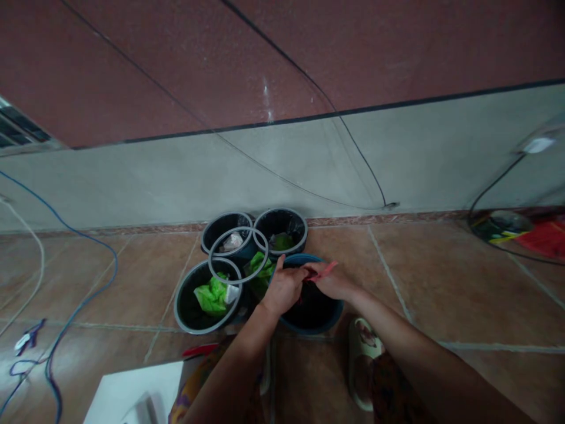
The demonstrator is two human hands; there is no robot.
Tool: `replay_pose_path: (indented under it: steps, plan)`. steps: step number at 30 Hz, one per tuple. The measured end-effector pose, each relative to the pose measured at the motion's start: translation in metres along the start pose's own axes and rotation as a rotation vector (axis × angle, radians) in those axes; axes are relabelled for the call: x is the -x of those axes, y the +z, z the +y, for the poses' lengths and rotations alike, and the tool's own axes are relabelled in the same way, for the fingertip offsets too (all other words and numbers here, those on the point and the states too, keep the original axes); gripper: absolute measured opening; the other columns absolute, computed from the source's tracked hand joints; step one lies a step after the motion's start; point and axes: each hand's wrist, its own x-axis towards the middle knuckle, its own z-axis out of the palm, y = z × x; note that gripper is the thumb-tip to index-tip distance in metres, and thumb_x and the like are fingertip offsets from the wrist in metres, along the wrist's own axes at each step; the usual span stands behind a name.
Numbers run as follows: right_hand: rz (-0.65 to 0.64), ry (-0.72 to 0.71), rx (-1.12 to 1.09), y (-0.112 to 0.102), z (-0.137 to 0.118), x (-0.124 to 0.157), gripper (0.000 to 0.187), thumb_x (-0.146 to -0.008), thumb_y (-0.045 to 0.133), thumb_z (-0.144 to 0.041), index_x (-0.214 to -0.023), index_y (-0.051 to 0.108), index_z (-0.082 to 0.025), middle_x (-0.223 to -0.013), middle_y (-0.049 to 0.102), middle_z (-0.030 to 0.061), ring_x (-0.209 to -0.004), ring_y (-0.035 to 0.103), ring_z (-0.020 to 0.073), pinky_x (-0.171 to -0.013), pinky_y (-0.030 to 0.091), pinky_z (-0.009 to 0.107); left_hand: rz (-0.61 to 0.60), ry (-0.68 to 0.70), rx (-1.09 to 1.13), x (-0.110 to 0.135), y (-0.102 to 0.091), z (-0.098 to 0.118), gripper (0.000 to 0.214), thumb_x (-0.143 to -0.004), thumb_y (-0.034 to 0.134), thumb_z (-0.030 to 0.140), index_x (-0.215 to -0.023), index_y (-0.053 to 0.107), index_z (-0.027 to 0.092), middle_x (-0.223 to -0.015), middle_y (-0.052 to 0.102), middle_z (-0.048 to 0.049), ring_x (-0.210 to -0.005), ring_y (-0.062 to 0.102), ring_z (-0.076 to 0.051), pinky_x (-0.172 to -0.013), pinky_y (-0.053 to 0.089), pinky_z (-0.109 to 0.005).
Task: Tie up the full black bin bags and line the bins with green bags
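**Red strip [325, 271] handled above the blue-rimmed bucket [338, 315]**

In the head view, the left hand [286, 288] and right hand [334, 282] are brought together over the blue-rimmed bucket, just below the centre of the frame. The fingers of both are drawn narrow, and the red strip appears to be pinched between them; how the grip is shared cannot be told. The strip's free end is pointed to the upper right. The bucket's dark inside cannot be made out.

The step in hand is judged to be the working of the strip with the fingertips. For the next move, a firm pinch and clear room above the bucket would be called for.

To the left, a loose grey ring [266, 253] is seen overlapping the neighbouring buckets, where it could be knocked by the left hand. A green packet [214, 296] is held in the lower-left bucket [178, 307]; a white packet [232, 241] lies in the rear-left one. At the left edge, a blue cord [99, 241] is trailed across the tiled floor [441, 277], well apart from the hands.
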Motion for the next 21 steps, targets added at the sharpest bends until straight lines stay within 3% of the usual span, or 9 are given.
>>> replay_pose_path:
  steps: [2,6,11,14,17,21]
  plan:
    - [-0.014,-0.008,-0.068,0.003,0.002,-0.002,0.022,-0.085,0.051,-0.019,-0.09,0.072,-0.018,-0.089,0.074,0.0057,-0.084,0.065,0.0192,-0.081,0.049,0.032,0.08,0.012,-0.008,0.001,0.002,0.0,0.029,-0.089,0.047,0.006,-0.1,0.069,0.021,-0.081,0.074,-0.0005,-0.076,0.069,-0.015,-0.119,0.028,-0.051]
    - [-0.037,0.09,-0.209,0.005,0.004,-0.002,0.021,-0.082,0.05,-0.017,-0.089,0.069,-0.018,-0.083,0.07,0.0024,-0.072,0.061,0.0151,-0.071,0.049,0.028,0.202,-0.011,0.053,0.003,0.004,0.004,0.029,-0.092,0.047,0.009,-0.106,0.069,0.021,-0.104,0.075,-0.0054,-0.095,0.069,-0.017,-0.109,0.045,-0.042]
    - [-0.067,0.26,-0.325,0.005,0.004,0.002,0.021,-0.083,0.046,-0.016,-0.09,0.066,-0.015,-0.075,0.062,-0.0003,-0.061,0.054,0.0106,-0.06,0.045,0.023,0.207,-0.134,0.155,0.004,-0.001,0.006,0.025,-0.097,0.048,0.023,-0.101,0.073,0.02,-0.112,0.071,-0.0092,-0.107,0.064,-0.02,-0.098,0.05,-0.035]
    - [0.023,0.226,-0.103,0.0,-0.001,0.003,0.023,-0.088,0.045,-0.018,-0.091,0.068,-0.016,-0.079,0.064,0.0019,-0.07,0.058,0.0132,-0.069,0.048,0.026,0.114,-0.228,0.201,0.003,-0.004,0.006,0.027,-0.098,0.046,0.026,-0.1,0.073,0.022,-0.106,0.072,-0.0069,-0.1,0.065,-0.019,-0.096,0.049,-0.034]
    - [0.133,0.119,0.245,-0.002,-0.008,0.004,0.024,-0.09,0.045,-0.015,-0.091,0.069,-0.017,-0.095,0.067,0.0064,-0.091,0.061,0.0166,-0.085,0.046,0.028,0.041,-0.289,0.206,0.002,-0.005,0.007,0.03,-0.098,0.042,0.024,-0.097,0.072,0.021,-0.097,0.072,-0.007,-0.095,0.065,-0.019,-0.091,0.048,-0.031]
    - [0.09,0.197,0.608,0.001,-0.012,0.007,0.029,-0.095,0.038,-0.017,-0.099,0.067,-0.016,-0.108,0.067,0.0116,-0.094,0.065,0.0185,-0.084,0.045,0.027,-0.027,-0.419,0.138,0.003,-0.003,0.007,0.035,-0.098,0.039,0.025,-0.083,0.071,0.02,-0.089,0.072,-0.0084,-0.086,0.066,-0.019,-0.079,0.047,-0.029]
